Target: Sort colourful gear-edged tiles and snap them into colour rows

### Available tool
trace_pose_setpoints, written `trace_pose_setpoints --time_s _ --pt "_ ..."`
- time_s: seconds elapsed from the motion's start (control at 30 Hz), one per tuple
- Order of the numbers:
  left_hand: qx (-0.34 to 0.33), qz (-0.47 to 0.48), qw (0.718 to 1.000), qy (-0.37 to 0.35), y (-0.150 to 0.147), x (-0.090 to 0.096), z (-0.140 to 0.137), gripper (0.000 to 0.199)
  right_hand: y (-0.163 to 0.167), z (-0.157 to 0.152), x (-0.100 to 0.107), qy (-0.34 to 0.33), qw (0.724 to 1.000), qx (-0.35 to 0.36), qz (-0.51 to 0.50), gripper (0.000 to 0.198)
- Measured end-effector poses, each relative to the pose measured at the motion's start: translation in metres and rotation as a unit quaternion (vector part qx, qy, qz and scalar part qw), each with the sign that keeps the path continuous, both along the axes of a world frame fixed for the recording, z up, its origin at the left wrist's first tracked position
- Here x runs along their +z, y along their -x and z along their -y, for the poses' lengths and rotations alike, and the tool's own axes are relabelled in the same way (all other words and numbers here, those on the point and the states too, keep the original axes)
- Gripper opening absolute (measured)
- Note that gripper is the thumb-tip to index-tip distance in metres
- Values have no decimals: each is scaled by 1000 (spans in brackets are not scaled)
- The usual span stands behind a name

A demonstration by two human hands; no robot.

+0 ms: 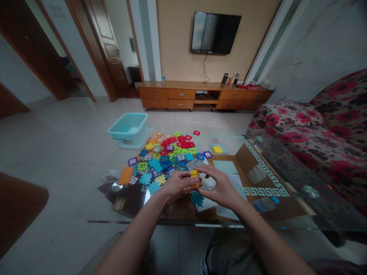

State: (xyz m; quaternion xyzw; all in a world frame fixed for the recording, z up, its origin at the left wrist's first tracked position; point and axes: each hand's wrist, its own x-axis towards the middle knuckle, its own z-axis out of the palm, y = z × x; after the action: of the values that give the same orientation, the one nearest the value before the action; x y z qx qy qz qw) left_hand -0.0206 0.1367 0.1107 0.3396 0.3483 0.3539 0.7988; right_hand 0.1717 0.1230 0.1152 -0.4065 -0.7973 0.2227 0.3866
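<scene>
In the head view, my left hand (180,183) is closed on a small yellow building block (195,178), which looks made of toothed interlocking plates. My right hand (219,185) curves around from the other side, its index finger and thumb at the top and bottom of the same block. Both hands are above the near part of the glass table. Just past them lies a spread pile of toothed plastic plates: blue ones (165,163), red ones (186,142), orange ones (126,175) and grey ones (195,164). A teal plate (197,199) is below my hands.
A light-blue plastic tub (129,130) stands at the table's far left. A yellow plate (217,149) lies apart, right of the pile. A water bottle (266,204) and white paper sheets (235,183) show at right. Beyond are a flowered sofa (312,130) and a TV cabinet (180,94).
</scene>
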Motion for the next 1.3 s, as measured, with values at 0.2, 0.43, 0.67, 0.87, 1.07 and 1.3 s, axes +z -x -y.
trace_pose_setpoints --time_s 0.2,0.43,0.67,0.87,1.07,1.3 --pt "-18 8 1000 -2 2 -1 1 55 -1 -1 -1 -5 1000 11 0 56" --pt "-46 12 999 1 5 -6 1 53 1 1 0 -2 1000 22 -10 56" --pt "-65 32 997 -11 8 -10 -1 54 0 2 1 3 999 34 -5 56" --pt "-82 28 996 -12 11 -12 0 52 1 4 6 32 999 42 -1 53" --pt "-89 25 996 -14 12 -9 1 52 1 6 7 37 998 51 3 50" --pt "-86 31 996 -1 11 -5 2 55 2 8 8 22 998 53 7 50"
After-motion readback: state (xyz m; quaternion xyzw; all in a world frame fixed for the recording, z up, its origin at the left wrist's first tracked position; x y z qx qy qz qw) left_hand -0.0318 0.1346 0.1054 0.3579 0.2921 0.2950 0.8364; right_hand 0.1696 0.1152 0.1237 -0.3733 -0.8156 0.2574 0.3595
